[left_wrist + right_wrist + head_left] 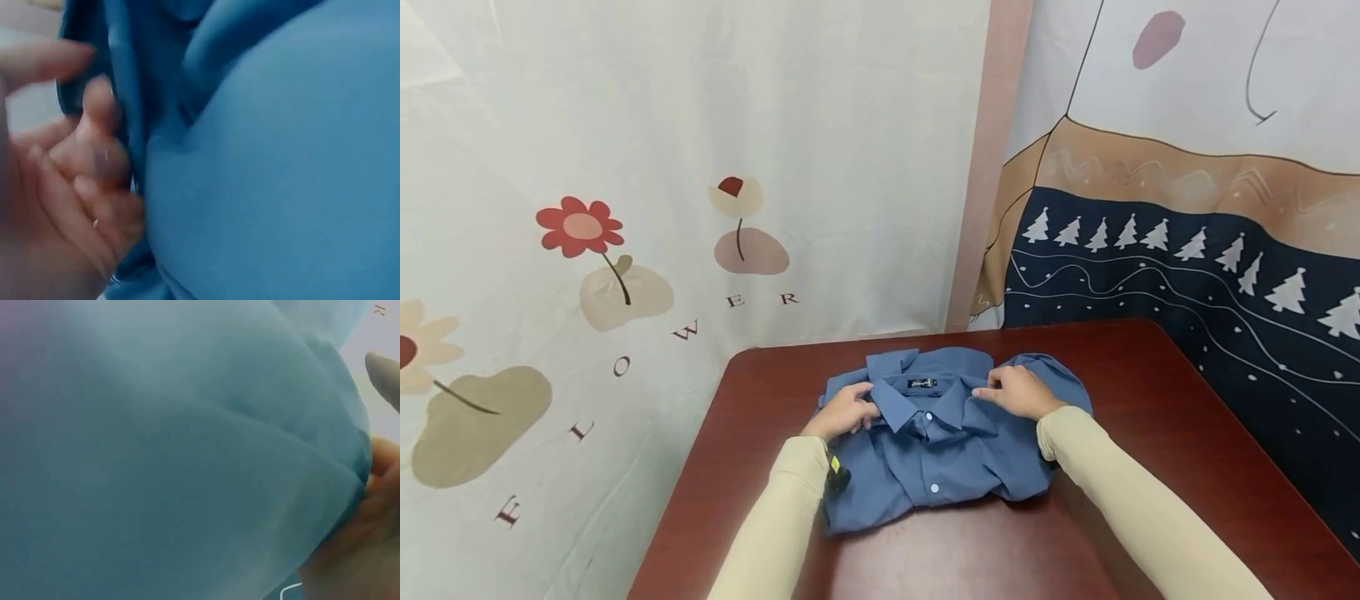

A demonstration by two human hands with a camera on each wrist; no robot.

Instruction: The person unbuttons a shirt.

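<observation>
A blue button-up shirt (958, 462) lies folded, front up, on the table, with its collar (895, 408) toward the back and a dark label inside the neck. My left hand (845, 412) touches the collar's left side. In the left wrist view, its fingers (100, 162) are loosely bent against the cloth, with a gap at the foremost fingertips. On the collar's other side is my right hand (1021, 392), fingertips at the collar edge. Cloth hides part of the right fingers in the right wrist view, where a raised digit (384, 378) stands apart from the fabric.
The shirt lies on a reddish-brown table (752, 467) with rounded back corners. Behind and left hangs a pale curtain (850, 167) printed with flowers and letters. A curtain with white trees on dark blue (1150, 279) runs along the right side.
</observation>
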